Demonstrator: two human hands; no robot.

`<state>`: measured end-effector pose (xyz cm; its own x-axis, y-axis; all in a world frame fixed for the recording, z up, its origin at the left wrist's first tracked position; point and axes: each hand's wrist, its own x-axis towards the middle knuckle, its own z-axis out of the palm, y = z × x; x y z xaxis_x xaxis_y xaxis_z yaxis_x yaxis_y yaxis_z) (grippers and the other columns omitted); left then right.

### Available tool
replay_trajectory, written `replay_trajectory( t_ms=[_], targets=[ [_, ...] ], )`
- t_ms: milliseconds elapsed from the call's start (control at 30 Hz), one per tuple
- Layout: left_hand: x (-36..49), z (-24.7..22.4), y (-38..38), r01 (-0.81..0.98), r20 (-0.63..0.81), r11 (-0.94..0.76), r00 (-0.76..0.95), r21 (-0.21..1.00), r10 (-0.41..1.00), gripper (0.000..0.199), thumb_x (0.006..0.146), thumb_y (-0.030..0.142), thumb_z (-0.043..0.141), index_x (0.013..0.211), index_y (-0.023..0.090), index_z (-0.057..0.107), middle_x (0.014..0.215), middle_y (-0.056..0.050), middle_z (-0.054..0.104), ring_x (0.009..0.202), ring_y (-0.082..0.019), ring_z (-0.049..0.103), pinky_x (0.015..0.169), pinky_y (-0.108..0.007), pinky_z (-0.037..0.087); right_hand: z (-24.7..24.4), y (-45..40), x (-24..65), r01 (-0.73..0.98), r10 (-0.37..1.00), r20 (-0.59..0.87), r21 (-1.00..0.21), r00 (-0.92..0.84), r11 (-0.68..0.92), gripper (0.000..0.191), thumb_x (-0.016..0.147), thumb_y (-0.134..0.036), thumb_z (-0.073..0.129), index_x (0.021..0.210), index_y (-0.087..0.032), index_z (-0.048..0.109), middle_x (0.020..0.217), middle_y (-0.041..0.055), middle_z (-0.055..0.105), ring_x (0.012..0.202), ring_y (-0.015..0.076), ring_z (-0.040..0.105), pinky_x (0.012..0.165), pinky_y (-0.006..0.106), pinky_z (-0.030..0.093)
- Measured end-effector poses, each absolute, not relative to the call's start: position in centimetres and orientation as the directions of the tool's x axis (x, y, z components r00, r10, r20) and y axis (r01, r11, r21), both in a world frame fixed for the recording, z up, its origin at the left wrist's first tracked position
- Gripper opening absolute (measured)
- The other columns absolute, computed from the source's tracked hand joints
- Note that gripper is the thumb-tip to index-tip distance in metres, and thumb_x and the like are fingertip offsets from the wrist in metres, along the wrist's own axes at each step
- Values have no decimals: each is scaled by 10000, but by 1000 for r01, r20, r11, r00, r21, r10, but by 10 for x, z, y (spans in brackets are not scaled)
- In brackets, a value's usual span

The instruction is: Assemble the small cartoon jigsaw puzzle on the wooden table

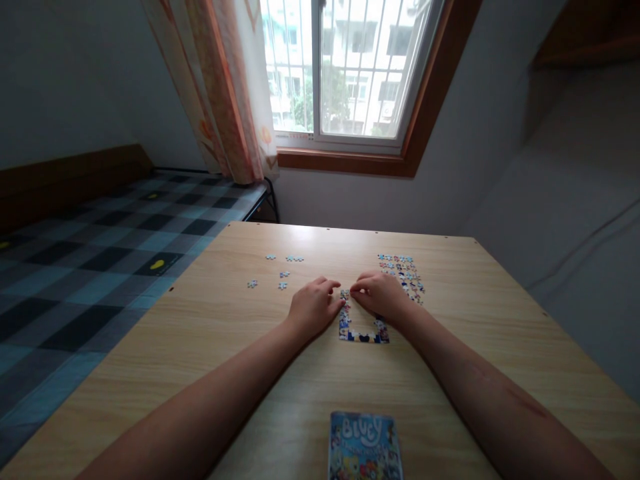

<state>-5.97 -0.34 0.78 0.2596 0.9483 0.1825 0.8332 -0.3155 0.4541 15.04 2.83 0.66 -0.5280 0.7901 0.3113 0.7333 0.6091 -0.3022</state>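
One multicoloured, hollow puzzle border (pixel 364 338)

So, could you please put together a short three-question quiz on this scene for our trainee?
1. Which name is printed in large letters on the blue package?
2. True or false: the loose pieces right of the puzzle frame outnumber those left of it.
3. At which corner of the frame do the left hand and right hand come closest together: A far left, B near left, C near right?

Key: 1. Bluey; 2. True; 3. A
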Motion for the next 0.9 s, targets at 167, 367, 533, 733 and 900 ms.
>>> replay_trajectory(
  t_ms=[167,367,533,733,900],
  targets=[
    [-59,10,-4,844,178,-318,266,432,947,288,876,400,686,1127,276,750,1086,-60,724,946,-228,685,800,-325,510,9,27,148,727,783,302,-298,-543,619,168,882,-198,658,852,-261,811,878,16,765,821,171,666,730,268,448],
    [-58,12,-4,849,169,-324,278,417,946,214,885,413,669,1016,289,785,1062,-60,722,908,-227,678,756,-326,499,9,27,149,728,791,292,-311,-538,610,147,882,-224,676,895,-261,817,904,20,771,838,179,677,740,277,466],
    [-58,12,-4,850,168,-323,277,416,946,193,881,408,672,975,284,786,1046,-53,719,887,-217,673,735,-318,487,9,28,151,696,780,319,-352,-539,626,152,866,-199,688,918,-261,817,929,22,773,813,167,680,724,268,471],
    [-58,12,-4,856,183,-337,287,391,940,184,891,399,663,947,282,793,1020,-32,720,887,-202,671,739,-305,486,2,29,149,666,744,337,-334,-577,667,142,878,-219,695,874,-291,818,911,3,770,786,161,671,711,270,464],
    [-58,12,-5,854,192,-353,300,382,934,182,894,375,661,938,266,799,1020,-28,723,888,-194,674,747,-298,490,0,30,148,656,717,348,-296,-603,695,146,875,-202,703,870,-296,816,883,10,765,817,182,664,734,284,468]
  ],
)
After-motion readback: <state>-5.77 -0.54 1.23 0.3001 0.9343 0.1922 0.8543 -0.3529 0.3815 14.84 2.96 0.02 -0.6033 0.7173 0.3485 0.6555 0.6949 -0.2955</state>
